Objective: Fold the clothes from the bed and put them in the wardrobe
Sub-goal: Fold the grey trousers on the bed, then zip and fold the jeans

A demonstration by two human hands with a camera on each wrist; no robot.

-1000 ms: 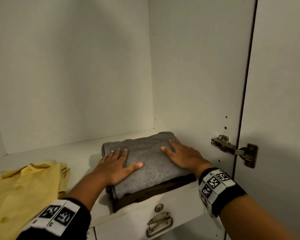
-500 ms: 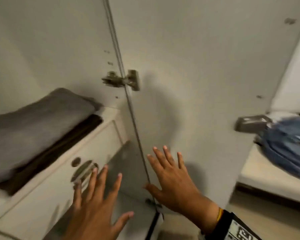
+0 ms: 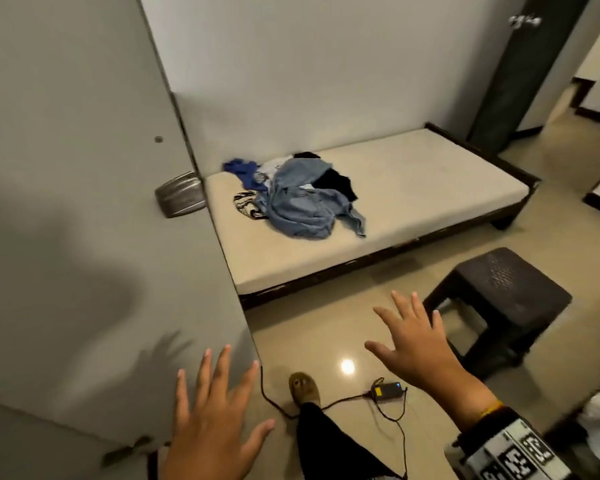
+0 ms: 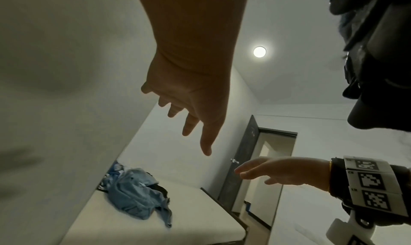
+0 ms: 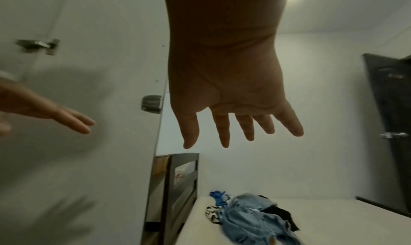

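Clothes [image 3: 293, 195] lie unfolded in a heap on the bed's mattress [image 3: 413, 188], near its wardrobe end: a light-blue denim piece on top, with darker blue, black and patterned items under it. Your left hand [image 3: 208, 420] and right hand [image 3: 420, 344] hang spread and empty beside the wardrobe door [image 3: 84, 202], so I judge much folding remains for you.

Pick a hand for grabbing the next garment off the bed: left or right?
Right, probably. The right hand is open, holding nothing, with floor between it and the clothes pile; the left hand sits beside the wardrobe door.
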